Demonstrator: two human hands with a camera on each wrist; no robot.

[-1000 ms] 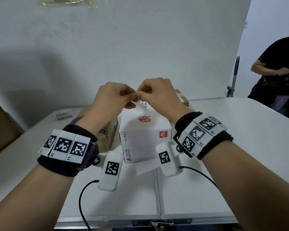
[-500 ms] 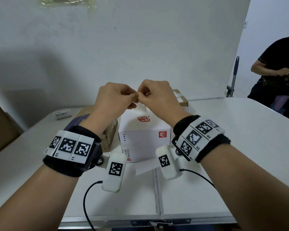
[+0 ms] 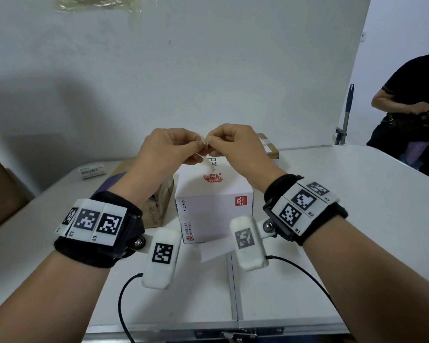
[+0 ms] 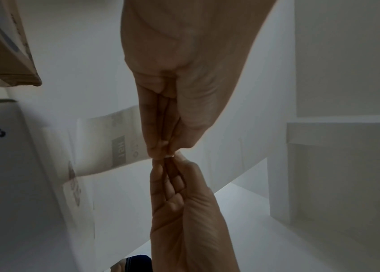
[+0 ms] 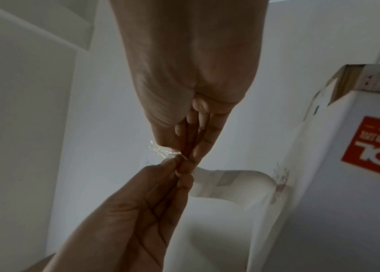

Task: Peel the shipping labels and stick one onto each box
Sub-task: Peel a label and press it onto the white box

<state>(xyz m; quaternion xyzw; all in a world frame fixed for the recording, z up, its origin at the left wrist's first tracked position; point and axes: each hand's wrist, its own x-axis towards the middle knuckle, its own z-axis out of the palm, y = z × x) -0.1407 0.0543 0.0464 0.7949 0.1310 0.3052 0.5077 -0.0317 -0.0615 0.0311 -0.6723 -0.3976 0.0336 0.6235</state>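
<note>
A white shipping label (image 3: 209, 162) hangs from my fingertips above the white box (image 3: 213, 211) at the table's middle. My left hand (image 3: 200, 147) and right hand (image 3: 212, 144) meet fingertip to fingertip, both pinching the label's top corner. In the left wrist view the left hand (image 4: 161, 151) comes from above, the right hand (image 4: 172, 166) from below, and the label (image 4: 110, 145) curls away to the left. In the right wrist view the right hand (image 5: 184, 147) and left hand (image 5: 182, 168) pinch the same corner. A clear crinkled film (image 5: 160, 149) sticks out there, and the label (image 5: 231, 184) bends toward the box (image 5: 338, 184).
A brown cardboard box (image 3: 160, 201) stands left of the white one, and a smaller brown box (image 3: 268, 147) sits behind on the right. A strip of white paper (image 3: 214, 251) lies before the white box. A small label (image 3: 92, 170) lies far left. A seated person (image 3: 411, 112) is at the right.
Both hands keep pinching the label's corner and have sunk slightly toward the white box. The label hangs shorter below the fingers.
</note>
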